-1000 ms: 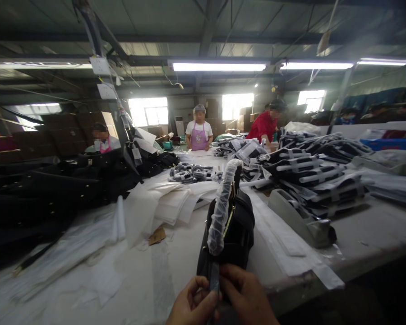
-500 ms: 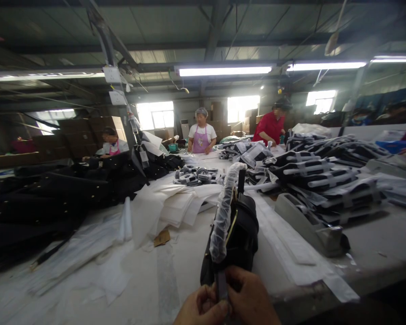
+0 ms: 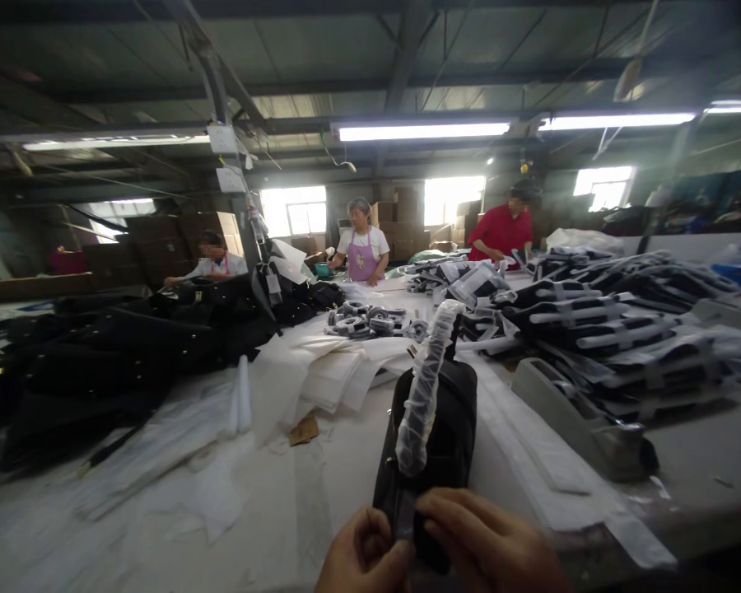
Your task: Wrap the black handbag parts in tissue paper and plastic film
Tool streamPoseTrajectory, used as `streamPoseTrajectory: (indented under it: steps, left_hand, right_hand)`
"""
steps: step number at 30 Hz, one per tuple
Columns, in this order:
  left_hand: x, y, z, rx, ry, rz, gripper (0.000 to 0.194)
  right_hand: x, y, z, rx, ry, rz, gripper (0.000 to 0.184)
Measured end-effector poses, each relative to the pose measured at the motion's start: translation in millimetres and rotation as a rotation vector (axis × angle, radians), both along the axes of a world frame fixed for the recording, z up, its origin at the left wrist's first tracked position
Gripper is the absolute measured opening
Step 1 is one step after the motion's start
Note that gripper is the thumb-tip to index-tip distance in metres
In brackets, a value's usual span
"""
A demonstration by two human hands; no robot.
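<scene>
In the head view, a black bag (image 3: 454, 436) is at the near side of the counter (image 3: 259, 527), right in front of the person, its narrow end turned toward them. Its handle (image 3: 425, 399) rises above it, wound in clear, crinkled wrapping. Both hands are at the bag's near end, below the handle. The left hand (image 3: 365, 553) has its fingers curled, thumb and forefinger closing on a greyish strip (image 3: 403, 517) that runs down the end of the bag. The right hand (image 3: 485, 535) comes in just beside it, fingers together and pinching a black end piece (image 3: 429, 550); how far the thumb wraps around is hidden.

To the left lie a heap of black bags (image 3: 129, 354), white sheets (image 3: 337, 375) in an uneven fan and a brown scrap (image 3: 304, 430). Beyond the handle is a cluster of grey-wrapped coils (image 3: 370, 321). To the right, a grey tape dispenser (image 3: 584, 428) sits near long white strips (image 3: 549, 457), with a stack of partly wrapped black pieces (image 3: 623, 329) behind it. Across the counter are a person in a lilac apron (image 3: 363, 259), a person in red (image 3: 500, 231) and, farther left, another person (image 3: 213, 268).
</scene>
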State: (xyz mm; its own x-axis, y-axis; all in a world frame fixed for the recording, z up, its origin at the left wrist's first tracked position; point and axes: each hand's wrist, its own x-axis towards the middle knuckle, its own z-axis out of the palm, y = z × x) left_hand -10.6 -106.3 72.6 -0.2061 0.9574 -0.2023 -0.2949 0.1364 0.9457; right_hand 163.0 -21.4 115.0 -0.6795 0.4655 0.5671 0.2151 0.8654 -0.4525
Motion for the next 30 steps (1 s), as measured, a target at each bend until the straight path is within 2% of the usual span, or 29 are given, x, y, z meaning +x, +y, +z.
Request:
streamPoseTrajectory:
  steps: [3,6,8,13,17,20,25,27,30]
  left_hand:
    - [3.4,1.1,-1.5,0.032,0.025,0.049,0.065]
    - [4.1,0.8,-3.4,0.056,0.053,0.071,0.064]
    - [3.6,0.1,-4.0,0.07,0.071,0.068,0.062]
    - [3.1,-0.8,-3.9,0.086,0.049,0.08,0.06]
    - [3.2,-0.6,-4.4,0.078,0.058,0.083,0.058]
    - [1.5,-1.6,-3.0,0.035,0.064,0.065,0.059]
    - [-6.6,-4.3,0.9,0.02,0.012,-0.028,0.064]
    - [-9.6,-4.5,0.3,0.029,-0.029,-0.072,0.064]
    - [-9.6,-3.7,-2.2,0.034,-0.077,-0.096,0.065]
  right_hand:
    - [-13.0,8.9,28.0,0.421,-0.093,0.104,0.034]
    - [-35.1,20.1,49.0,0.599,-0.224,0.169,0.028]
    - [-47.9,26.6,57.0,0.599,-0.337,0.227,0.021]
    - [-66.9,37.5,64.2,0.472,-0.556,0.366,0.017]
    - [-75.2,41.9,65.7,0.367,-0.589,0.398,0.011]
    - [-73.4,44.0,67.5,0.302,-0.519,0.442,0.008]
    - [-50.5,50.1,61.6,0.438,-0.389,0.587,0.015]
    - [-38.4,51.1,56.2,0.547,-0.352,0.603,0.021]
    - [-21.0,47.4,52.2,0.691,-0.314,0.596,0.019]
